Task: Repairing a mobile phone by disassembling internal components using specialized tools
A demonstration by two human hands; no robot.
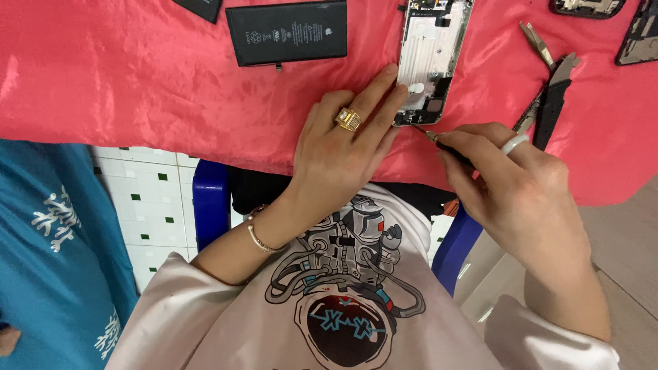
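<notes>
— Hands first: where are they?

— Left hand point(343, 147) lies flat on the red cloth point(137, 89) that covers the surface, fingers point(384, 85) together and stretched toward twelve o'clock, their tips pressing the lower edge of the opened phone frame point(433, 55). A gold ring point(348, 119) sits on one finger, a bead bracelet point(259, 236) on the wrist.

— And the right?

— Right hand point(510, 178) is at three o'clock of the left, fingers clamped on a thin screwdriver point(428, 134). Its tip points toward nine o'clock and meets the bottom corner of the phone frame, just beside the left fingertips.

— Where is the frame?

— At twelve o'clock of both hands, lying face-open on the cloth, silver inside.

— Anything around it?

— A black flat battery point(286, 32) at ten o'clock of the left hand, well apart from the frame. Tweezers point(537, 42) and a black-handled tool point(552, 103) lie at one o'clock of the right hand. More phone parts point(588, 7) rest at the far edge.
</notes>
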